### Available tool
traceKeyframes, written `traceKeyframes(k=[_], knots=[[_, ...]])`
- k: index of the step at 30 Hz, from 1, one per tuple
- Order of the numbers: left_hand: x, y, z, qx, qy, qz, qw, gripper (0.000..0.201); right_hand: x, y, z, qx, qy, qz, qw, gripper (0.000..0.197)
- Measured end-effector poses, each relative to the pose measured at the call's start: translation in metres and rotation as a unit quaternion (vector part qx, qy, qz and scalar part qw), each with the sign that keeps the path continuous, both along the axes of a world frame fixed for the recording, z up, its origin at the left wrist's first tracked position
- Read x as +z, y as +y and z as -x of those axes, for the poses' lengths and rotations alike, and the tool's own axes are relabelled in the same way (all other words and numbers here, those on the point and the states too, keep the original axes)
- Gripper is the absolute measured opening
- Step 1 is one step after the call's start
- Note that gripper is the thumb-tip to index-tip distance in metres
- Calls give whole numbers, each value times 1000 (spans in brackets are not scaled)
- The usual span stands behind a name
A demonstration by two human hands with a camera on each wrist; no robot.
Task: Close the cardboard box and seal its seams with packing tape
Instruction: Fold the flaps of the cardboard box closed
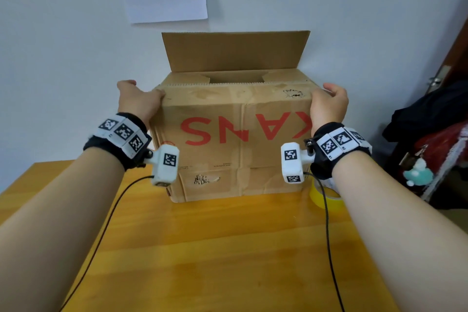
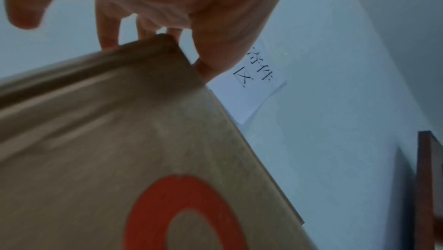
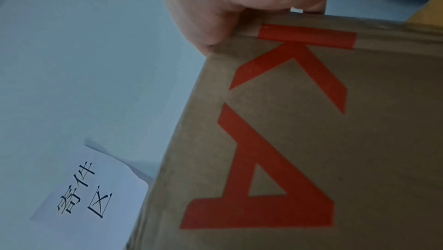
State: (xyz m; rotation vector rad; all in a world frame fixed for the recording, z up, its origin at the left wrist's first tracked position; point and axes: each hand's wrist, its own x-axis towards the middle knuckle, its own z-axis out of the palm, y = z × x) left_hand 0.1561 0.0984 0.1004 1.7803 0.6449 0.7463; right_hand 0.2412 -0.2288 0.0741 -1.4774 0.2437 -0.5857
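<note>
Wooden counter [image 1: 215,248] nearest, bare grain ahead of forearms. Yellow tape roll [image 1: 326,197] on counter below right hand [image 1: 329,106]. Cardboard box [image 1: 228,154] between both hands, red upside-down letters "KANS" on near face. Left hand [image 1: 136,101] fingers [image 2: 109,26] curled over top left corner, grasping it; right hand fingers grasping top right corner. Near flap folded down, far flap upright. Beyond: white wall, paper sheet [image 3: 95,197] reading "寄件区".
</note>
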Motion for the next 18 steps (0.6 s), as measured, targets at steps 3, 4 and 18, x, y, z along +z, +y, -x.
traceKeyframes(k=[3, 4, 18], knots=[[21, 1, -8, 18, 56, -73, 996, 68, 6, 0, -7, 4, 23, 28, 999, 35], [29, -3, -9, 23, 57, -101, 993, 65, 8, 0, -9, 6, 28, 47, 998, 35], [96, -40, -36, -129, 49, -161, 977, 71, 15, -2, -25, 46, 58, 264, 962, 21]])
